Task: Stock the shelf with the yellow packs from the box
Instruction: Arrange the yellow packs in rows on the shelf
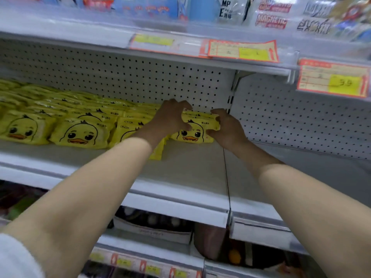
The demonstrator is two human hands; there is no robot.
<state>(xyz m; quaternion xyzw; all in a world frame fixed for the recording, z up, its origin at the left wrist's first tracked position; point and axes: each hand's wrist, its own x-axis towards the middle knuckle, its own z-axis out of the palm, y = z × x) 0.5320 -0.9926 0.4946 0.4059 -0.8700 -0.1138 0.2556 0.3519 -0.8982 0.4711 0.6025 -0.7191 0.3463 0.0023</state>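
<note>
Rows of yellow packs (80, 133) printed with a duck face lie on the white shelf (180, 173), filling its left and middle. At the right end of the rows sits a short stack of yellow packs (195, 129). My left hand (170, 117) grips the stack's left side, thumb on the front pack. My right hand (224, 129) grips its right side with curled fingers. One more yellow pack (158, 151) shows under my left wrist, partly hidden. The box is out of sight.
A perforated white back panel (140, 77) closes the shelf behind. The shelf above carries price tags (243, 51) on its front rail and other packaged goods. To the right a neighbouring shelf bay (301, 167) holds nothing visible. Lower shelves hold dark goods.
</note>
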